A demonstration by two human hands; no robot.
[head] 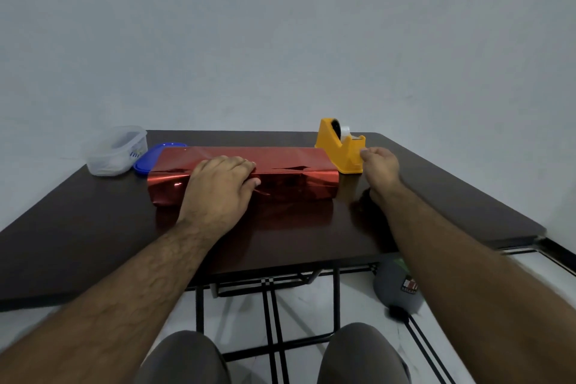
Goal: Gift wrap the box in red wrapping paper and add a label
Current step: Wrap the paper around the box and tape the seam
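A long box wrapped in shiny red paper (290, 176) lies across the middle of the dark table (93, 227). My left hand (219, 184) lies flat on top of it, fingers spread over the paper seam, pressing it down. A yellow tape dispenser (339, 146) with a clear tape roll stands just right of the box's far end. My right hand (378, 167) is at the dispenser's cutter end, thumb and finger pinching the loose end of the tape. No label is in sight.
At the table's far left stands a clear plastic container (117, 150), with its blue lid (156, 156) lying beside it against the box. Under the table's right side a grey bag (397, 288) sits on the floor. My knees show at the bottom.
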